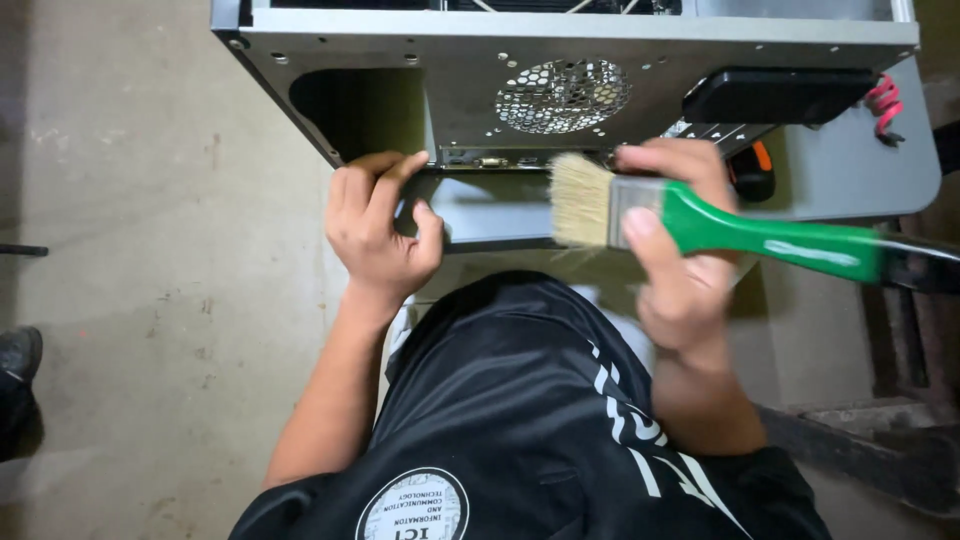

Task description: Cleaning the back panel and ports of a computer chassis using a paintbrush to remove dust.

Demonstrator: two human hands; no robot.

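Holding the paintbrush [700,225] in my right hand [680,250] — fingers closed around the metal ferrule and the top of the green handle, thumb pressed on the near face. Left hand [380,225] is curled shut on the lower edge of the computer case [560,45], fingers hooked over the lip beside the big rectangular cutout.

How I'd run this well, judging from the frame:
- keep the left grip firm so the case doesn't rock under the strokes
- choke up on the ferrule as I have it; better tip control than holding the handle's far end
- light flicks with the bristle tips, not the flat, around the rear connectors and the round fan grille [563,95]
- sweep away from the openings so dust doesn't go back inside

Brush: pale, splayed bristles [580,200] pointing left, silver ferrule, glossy green handle running off to the right with a black end. Bristles sit just below the row of rear ports, near the case but I can't tell if they're touching. Slight motion blur there.

Case: grey sheet metal, on its side on a grey table [850,170], rear panel facing me — honeycomb fan grille in the middle, black block to its right, coiled pink cable [884,100] at the far right edge. Bare concrete floor [150,300] to the left.
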